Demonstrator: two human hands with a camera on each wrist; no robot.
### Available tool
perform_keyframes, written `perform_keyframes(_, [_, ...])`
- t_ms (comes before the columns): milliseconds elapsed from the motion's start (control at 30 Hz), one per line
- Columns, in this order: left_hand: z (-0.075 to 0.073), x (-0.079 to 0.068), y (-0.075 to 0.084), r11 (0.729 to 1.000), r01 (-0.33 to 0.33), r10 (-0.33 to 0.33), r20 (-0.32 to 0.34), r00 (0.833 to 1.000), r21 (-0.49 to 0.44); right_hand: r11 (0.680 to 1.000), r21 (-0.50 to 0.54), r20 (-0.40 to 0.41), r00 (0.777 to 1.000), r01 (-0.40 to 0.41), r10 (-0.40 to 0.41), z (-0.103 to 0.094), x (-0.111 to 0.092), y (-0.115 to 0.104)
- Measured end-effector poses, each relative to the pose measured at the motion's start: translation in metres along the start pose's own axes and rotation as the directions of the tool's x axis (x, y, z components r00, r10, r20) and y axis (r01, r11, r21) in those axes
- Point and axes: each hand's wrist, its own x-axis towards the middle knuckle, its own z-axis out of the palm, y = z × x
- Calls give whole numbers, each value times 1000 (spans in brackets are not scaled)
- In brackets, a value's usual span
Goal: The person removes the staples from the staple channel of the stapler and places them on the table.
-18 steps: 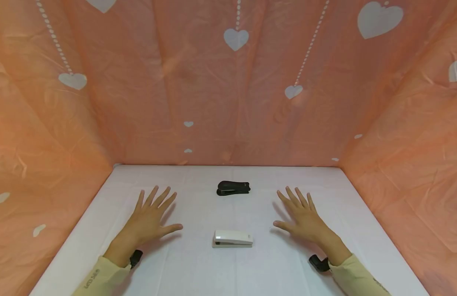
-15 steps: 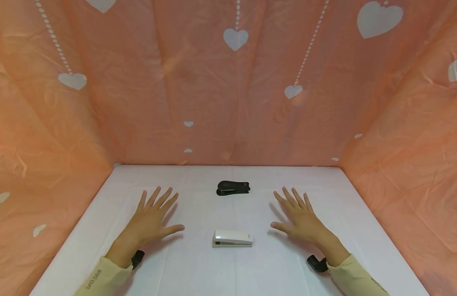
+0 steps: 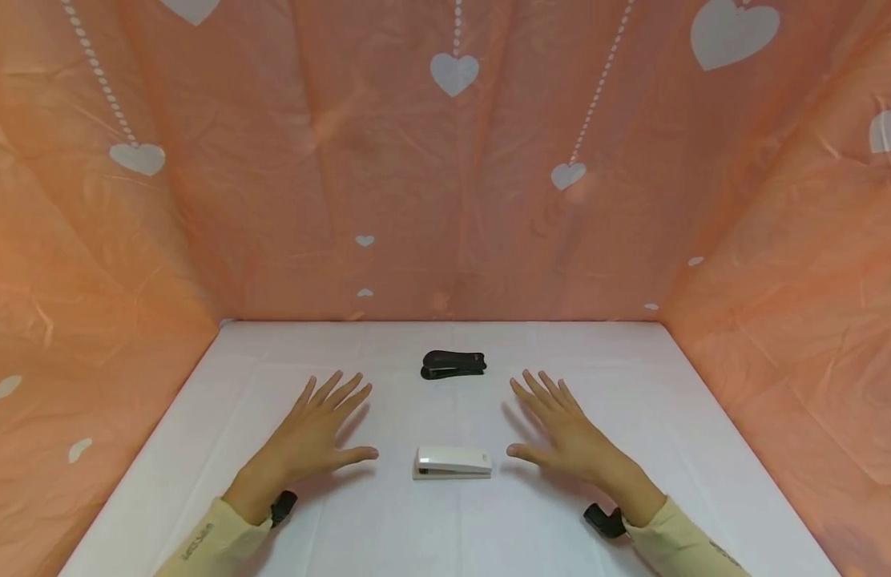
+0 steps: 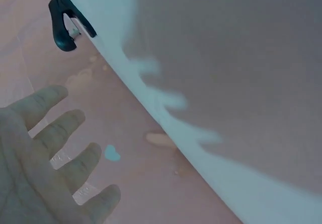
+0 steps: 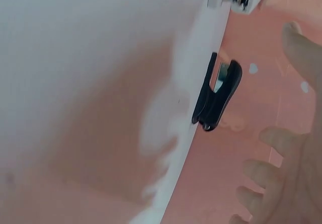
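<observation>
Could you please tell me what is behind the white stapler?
Behind it on the table lies a black stapler, with orange cloth beyond. The surface under the white stapler is hidden.

Curtained booth, enclosed at the back and both sides. Orange curtains printed with pale hearts (several hanging from dotted lines) border a white surface. The black stapler and white stapler on it are office items; whether the booth stands in a home or an office cannot be told.
</observation>
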Motion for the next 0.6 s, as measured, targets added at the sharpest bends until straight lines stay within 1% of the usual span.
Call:
perform_keyframes(67, [1, 2, 3, 1000, -15, 15, 12, 1000, -21, 1000, 13, 2, 1000, 17, -17, 1, 1, -3])
perform_keyframes(267, [6, 9, 11, 992, -99, 101, 19, 995, -76, 995, 84, 16, 998, 52, -53, 4, 5, -13])
perform_keyframes(333, [8, 11, 14, 989, -117, 120, 28, 992, -93, 993, 100, 22, 998, 63, -65, 5, 6, -16])
perform_keyframes(467, [11, 13, 20, 984, -117, 127, 68, 990, -131, 988, 129, 29, 995, 88, -93, 9, 8, -22])
perform_keyframes(600, [13, 16, 27, 982, -91, 110, 109, 988, -166, 980, 156, 9, 992, 121, -124, 13, 11, -27])
